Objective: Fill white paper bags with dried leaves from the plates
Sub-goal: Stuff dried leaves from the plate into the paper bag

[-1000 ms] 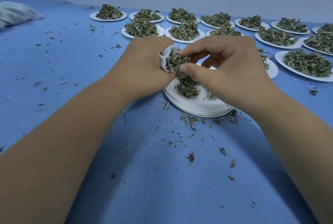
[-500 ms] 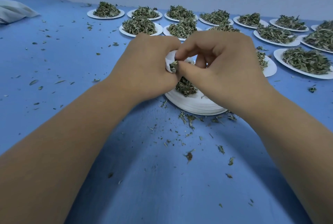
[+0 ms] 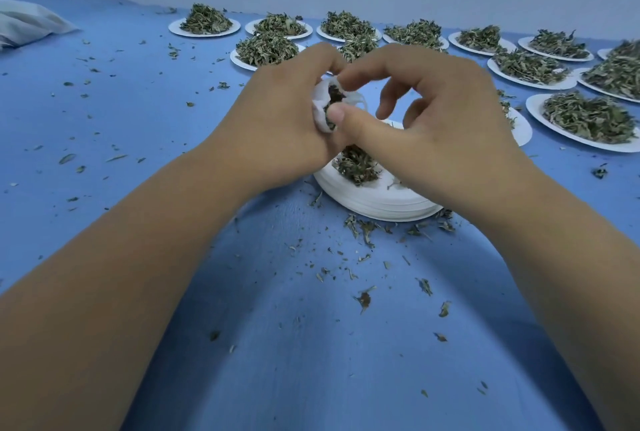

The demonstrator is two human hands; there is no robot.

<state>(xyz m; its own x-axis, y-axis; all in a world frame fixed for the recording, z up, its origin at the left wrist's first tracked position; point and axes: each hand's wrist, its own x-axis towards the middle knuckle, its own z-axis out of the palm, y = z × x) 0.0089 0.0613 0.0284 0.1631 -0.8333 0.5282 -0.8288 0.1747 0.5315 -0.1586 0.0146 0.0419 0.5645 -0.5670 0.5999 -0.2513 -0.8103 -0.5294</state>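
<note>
The left grip (image 3: 277,119) is curled round a small white paper bag (image 3: 320,101), held above the stack of white plates (image 3: 381,205) on the blue desk (image 3: 277,326). The right grip (image 3: 433,125) pinches thumb and forefinger on dried leaves (image 3: 334,96) at the bag's mouth. This looks like the stuffing step. A small heap (image 3: 356,167) lies on the top plate; next, probably, another careful pinch from it, keeping the mouth open.
</note>
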